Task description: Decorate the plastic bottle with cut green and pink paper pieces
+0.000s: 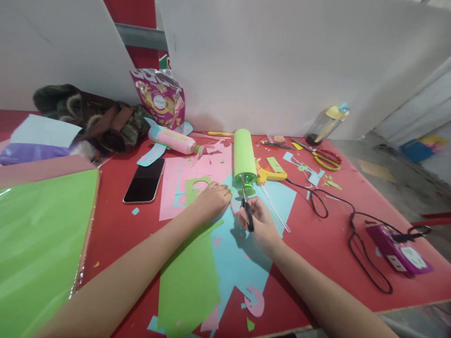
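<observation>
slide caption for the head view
Right hand points black-handled scissors at a green-wrapped bottle; left hand lies nearby.

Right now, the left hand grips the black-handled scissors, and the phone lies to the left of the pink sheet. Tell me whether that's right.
Wrong hand: the head view shows the right hand gripping the black-handled scissors. The phone does lie to the left of the pink sheet.

Scissors (249, 217): metal blades, plastic handles. Cylinder (244, 152): matt paper. Phone (145, 181): smooth, glossy screen.
</observation>
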Action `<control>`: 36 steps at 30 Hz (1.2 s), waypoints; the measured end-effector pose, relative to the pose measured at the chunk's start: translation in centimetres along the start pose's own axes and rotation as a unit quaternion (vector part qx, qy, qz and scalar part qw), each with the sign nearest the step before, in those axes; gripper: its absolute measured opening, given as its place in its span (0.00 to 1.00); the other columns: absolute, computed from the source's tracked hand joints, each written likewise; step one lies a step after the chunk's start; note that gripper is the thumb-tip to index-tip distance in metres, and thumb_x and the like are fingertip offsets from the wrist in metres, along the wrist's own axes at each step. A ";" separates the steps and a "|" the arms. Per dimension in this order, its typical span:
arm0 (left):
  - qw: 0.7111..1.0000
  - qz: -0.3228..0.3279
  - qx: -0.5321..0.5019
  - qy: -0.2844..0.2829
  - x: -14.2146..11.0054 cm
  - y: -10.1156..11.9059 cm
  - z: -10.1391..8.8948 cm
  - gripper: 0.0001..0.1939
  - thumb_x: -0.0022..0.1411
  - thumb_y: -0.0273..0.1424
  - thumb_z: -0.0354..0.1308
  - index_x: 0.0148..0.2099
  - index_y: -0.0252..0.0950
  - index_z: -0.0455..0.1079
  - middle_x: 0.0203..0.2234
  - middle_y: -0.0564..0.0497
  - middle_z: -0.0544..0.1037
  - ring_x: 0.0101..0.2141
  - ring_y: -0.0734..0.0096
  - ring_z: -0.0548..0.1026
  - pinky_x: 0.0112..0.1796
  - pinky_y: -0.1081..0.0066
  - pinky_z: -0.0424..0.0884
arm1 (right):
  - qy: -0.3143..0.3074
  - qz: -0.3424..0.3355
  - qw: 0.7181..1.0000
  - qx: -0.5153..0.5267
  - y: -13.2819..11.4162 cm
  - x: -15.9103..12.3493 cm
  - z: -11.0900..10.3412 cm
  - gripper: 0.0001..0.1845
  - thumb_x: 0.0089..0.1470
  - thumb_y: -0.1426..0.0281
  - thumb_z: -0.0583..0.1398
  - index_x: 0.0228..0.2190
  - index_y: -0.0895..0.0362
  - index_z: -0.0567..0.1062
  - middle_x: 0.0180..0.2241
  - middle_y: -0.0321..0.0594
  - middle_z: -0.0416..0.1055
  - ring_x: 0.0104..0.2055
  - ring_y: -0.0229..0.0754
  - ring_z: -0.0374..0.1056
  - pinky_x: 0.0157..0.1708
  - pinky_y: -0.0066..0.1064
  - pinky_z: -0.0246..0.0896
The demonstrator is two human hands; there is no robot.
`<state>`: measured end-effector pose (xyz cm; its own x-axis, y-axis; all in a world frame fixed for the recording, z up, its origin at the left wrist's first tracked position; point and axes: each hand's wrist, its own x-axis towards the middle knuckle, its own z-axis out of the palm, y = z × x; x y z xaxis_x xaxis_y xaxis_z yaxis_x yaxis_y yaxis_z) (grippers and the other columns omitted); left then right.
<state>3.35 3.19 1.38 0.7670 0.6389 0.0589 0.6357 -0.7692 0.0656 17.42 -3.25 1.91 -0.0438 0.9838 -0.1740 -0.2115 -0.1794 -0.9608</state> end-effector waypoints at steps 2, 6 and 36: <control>1.000 0.014 0.017 0.006 0.0 0.1 -0.1 0.08 0.58 0.23 0.45 0.34 0.29 0.66 0.31 0.42 0.73 0.37 0.62 0.69 0.40 0.63 0.61 | -0.004 0.001 1.000 0.001 0.1 0.0 0.0 0.16 0.41 0.65 0.61 0.23 0.54 0.56 0.13 0.22 0.55 0.15 0.27 0.50 0.14 0.20 0.45; 0.999 0.036 0.037 0.016 -0.1 0.2 0.1 0.10 0.58 0.21 0.45 0.39 0.29 0.66 0.27 0.44 0.73 0.32 0.63 0.70 0.39 0.63 0.60 | -0.002 0.003 1.000 0.005 0.0 -0.1 0.1 0.17 0.41 0.64 0.62 0.22 0.54 0.56 0.13 0.22 0.56 0.15 0.28 0.50 0.14 0.20 0.46; 0.772 -0.276 -0.572 0.032 -0.5 0.6 -3.7 0.10 0.44 0.27 0.56 0.33 0.34 0.65 0.24 0.51 0.76 0.26 0.71 0.74 0.25 0.75 0.64 | 0.091 -0.088 0.992 0.011 -0.4 0.1 0.1 0.20 0.36 0.72 0.63 0.24 0.53 0.54 0.24 0.26 0.62 0.24 0.31 0.62 0.21 0.24 0.59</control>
<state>2.95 2.46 5.11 0.3779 0.8929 -0.2447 0.3434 0.1103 0.9327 17.42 -3.07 2.28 0.1724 0.9841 -0.0416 -0.2215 -0.0024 -0.9751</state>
